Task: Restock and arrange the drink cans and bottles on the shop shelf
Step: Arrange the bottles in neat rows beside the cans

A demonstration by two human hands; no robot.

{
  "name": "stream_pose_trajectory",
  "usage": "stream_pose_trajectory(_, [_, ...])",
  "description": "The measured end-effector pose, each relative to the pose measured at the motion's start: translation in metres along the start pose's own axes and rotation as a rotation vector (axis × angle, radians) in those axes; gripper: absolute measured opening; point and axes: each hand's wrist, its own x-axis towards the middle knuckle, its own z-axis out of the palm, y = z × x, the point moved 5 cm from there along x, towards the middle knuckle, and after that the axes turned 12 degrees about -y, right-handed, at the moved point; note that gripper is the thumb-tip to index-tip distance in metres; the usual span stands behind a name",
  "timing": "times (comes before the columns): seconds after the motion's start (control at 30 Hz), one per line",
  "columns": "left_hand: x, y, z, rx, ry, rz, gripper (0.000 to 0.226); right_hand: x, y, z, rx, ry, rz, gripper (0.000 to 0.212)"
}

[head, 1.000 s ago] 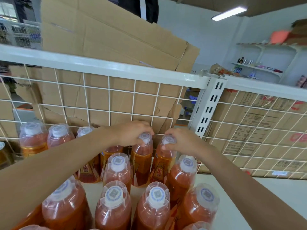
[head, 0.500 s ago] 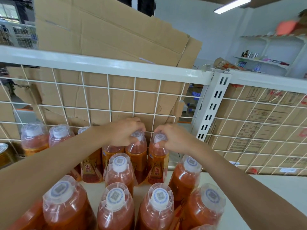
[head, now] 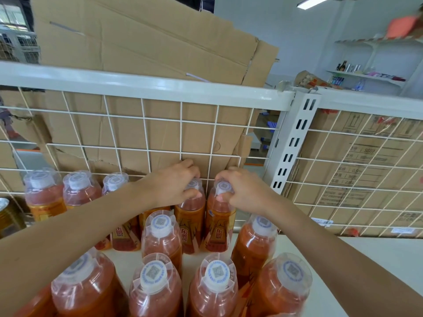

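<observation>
L hand (head: 174,184) is gripping the cap of one orange drink bottle (head: 190,217), R hand (head: 243,191) is pinching the neighbour bottle's (head: 219,225) cap. Both are standing upright & touching at the shelf's (head: 366,259) back edge, against the wire grid (head: 146,124).

The bottles (head: 161,239) are clear, glossy plastic with shiny printed labels. Their caps (head: 217,273) are matt white plastic under clear covers. The grid (head: 181,121), rail (head: 146,86) and post (head: 295,143) are smooth white-painted metal. The cardboard (head: 142,49) is matt brown and creased. The shelf (head: 377,252) is smooth and white. 1 can (head: 9,216) is glossy gold metal.
</observation>
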Motion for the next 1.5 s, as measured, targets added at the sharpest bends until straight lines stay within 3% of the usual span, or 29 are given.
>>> stream_pose_trajectory(0.27, [-0.002, -0.007, -0.001, 0.056, 0.064, -0.017, 0.042, -0.001, -0.006, 0.001, 0.02, 0.022, -0.03, 0.044])
stream_pose_trajectory(0.47, [-0.002, -0.012, -0.002, 0.004, -0.054, 0.019, 0.055, 0.003, -0.004, 0.003, 0.025, 0.019, -0.014, 0.044])
stream_pose_trajectory(1.0, [-0.017, -0.009, 0.003, 0.018, -0.035, -0.089, 0.056, -0.002, -0.003, 0.005, 0.02, 0.015, -0.083, 0.047])
stream_pose_trajectory(1.17, [-0.058, -0.017, -0.021, -0.148, 0.06, -0.139, 0.052, -0.01, -0.007, 0.0, -0.097, 0.081, -0.088, 0.047])
stream_pose_trajectory(1.3, [-0.105, -0.03, -0.029, -0.175, 0.145, -0.216, 0.045, -0.018, -0.02, -0.014, -0.045, 0.155, -0.174, 0.049])
stream_pose_trajectory(1.43, [-0.164, -0.039, -0.035, -0.225, 0.24, -0.31, 0.063, -0.028, -0.035, -0.027, 0.039, 0.221, -0.255, 0.049])
stream_pose_trajectory(1.5, [-0.194, -0.045, -0.036, -0.218, 0.299, -0.327, 0.06, -0.034, -0.041, -0.032, 0.064, 0.237, -0.28, 0.05])
